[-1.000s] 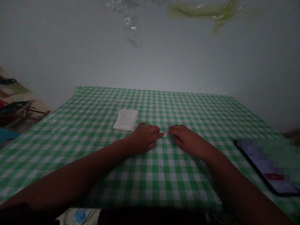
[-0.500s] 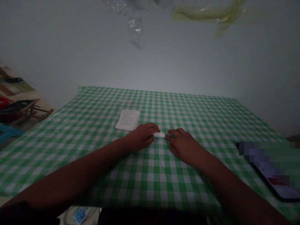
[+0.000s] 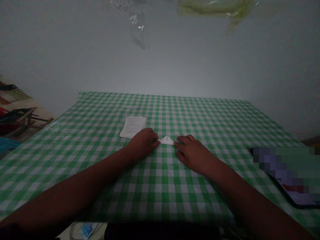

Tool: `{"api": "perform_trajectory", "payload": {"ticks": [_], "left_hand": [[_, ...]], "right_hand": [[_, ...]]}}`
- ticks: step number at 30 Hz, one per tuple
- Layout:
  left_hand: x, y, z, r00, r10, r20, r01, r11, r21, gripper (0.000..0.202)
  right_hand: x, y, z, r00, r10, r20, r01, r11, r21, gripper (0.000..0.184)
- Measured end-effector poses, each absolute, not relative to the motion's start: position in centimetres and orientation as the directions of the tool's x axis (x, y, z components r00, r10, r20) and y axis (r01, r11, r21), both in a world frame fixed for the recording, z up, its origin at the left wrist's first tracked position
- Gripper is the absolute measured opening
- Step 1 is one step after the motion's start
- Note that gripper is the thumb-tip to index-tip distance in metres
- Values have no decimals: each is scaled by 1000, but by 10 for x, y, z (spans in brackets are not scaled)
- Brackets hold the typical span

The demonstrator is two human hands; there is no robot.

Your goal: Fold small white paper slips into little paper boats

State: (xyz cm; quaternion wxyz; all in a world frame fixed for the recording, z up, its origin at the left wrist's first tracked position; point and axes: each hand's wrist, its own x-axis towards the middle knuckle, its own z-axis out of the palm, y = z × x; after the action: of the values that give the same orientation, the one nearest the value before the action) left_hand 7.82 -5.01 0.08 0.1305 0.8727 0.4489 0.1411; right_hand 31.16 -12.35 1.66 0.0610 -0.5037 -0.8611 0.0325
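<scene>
A small piece of white paper folded into a triangle [image 3: 167,140] lies on the green-and-white checked tablecloth, its point facing the wall and faint print showing on it. My left hand [image 3: 143,142] is at its left corner, fingertips closed on the edge. At the opposite corner, my right hand [image 3: 192,151] holds the edge with its fingertips, the thumb lower and partly apart. Just beyond my left hand rests a stack of printed paper sheets [image 3: 132,126], its near right corner hidden by that hand.
The checked tablecloth [image 3: 200,120] reaches back to a pale wall. On the right lies a tablet or large phone [image 3: 285,196], its screen blurred out. Clear plastic [image 3: 137,30] and yellow tape [image 3: 212,10] are on the wall. Wooden furniture [image 3: 30,118] stands at the left.
My left hand has drawn back to the left, uncovering more of the folded triangle. The right hand stays at the right corner. The camera view has shifted slightly.
</scene>
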Motion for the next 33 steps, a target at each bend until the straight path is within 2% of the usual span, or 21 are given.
{"api": "perform_trajectory", "payload": {"ticks": [8, 12, 15, 19, 24, 27, 33], "left_hand": [[79, -45, -9, 511, 844, 164, 702, -520, 486, 13], [79, -43, -11, 507, 847, 158, 688, -509, 517, 14], [80, -43, -11, 543, 817, 193, 675, -562, 477, 14], [84, -46, -9, 623, 740, 255, 656, -671, 345, 13], [89, -49, -7, 692, 687, 220, 644, -726, 241, 18], [89, -49, -6, 692, 691, 209, 649, -722, 241, 20], [87, -50, -4, 638, 740, 213, 670, -670, 320, 21]], "right_hand": [[306, -112, 6, -428, 892, 144, 879, 448, -163, 22], [304, -109, 3, -423, 888, 179, 883, 448, -140, 23], [304, -107, 2, -427, 886, 183, 880, 453, -142, 23], [303, -106, 1, -425, 886, 186, 881, 452, -138, 21], [303, -105, 1, -424, 885, 190, 882, 451, -134, 20], [304, -105, 0, -424, 886, 188, 882, 451, -135, 20], [306, -103, -3, -421, 885, 199, 881, 451, -141, 20]]}}
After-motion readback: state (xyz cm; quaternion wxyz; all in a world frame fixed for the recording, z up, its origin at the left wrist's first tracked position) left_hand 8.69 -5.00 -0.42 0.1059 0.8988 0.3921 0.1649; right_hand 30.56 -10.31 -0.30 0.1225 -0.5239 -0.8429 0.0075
